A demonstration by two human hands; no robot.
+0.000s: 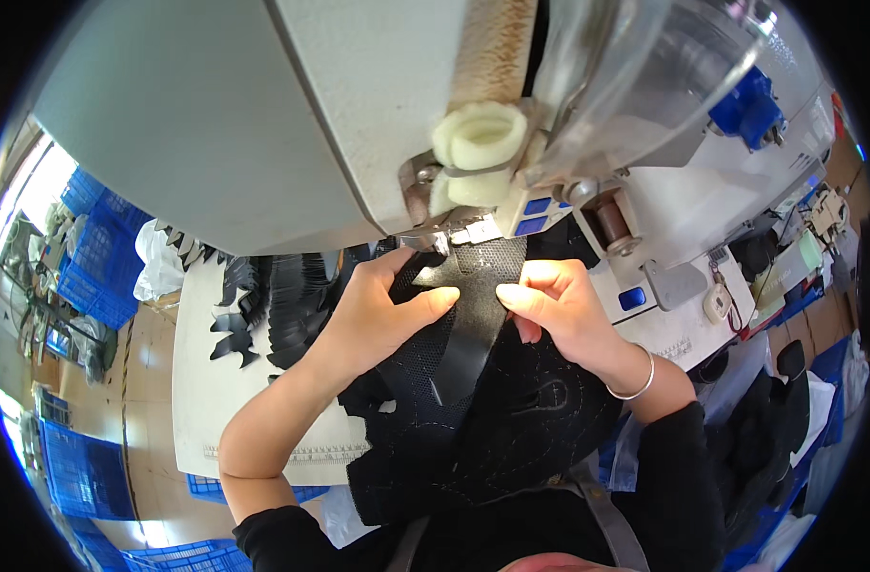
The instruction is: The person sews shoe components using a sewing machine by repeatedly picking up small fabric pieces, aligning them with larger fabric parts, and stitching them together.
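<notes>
A black mesh shoe-upper piece lies under the head of a sewing machine, with a smooth, shiny black strip on top of it. My left hand rests on the piece's left side, thumb stretched toward the strip and index finger close to the presser foot. On the other side, my right hand pinches the work at the strip's right edge between thumb and bent fingers. The lower part of the black piece hangs over the table edge toward my lap. The needle tip cannot be made out.
Stacked black cut pieces lie on the white table at left. A bobbin-like spool and a small round tape measure are at right. Blue crates stand on the floor at left.
</notes>
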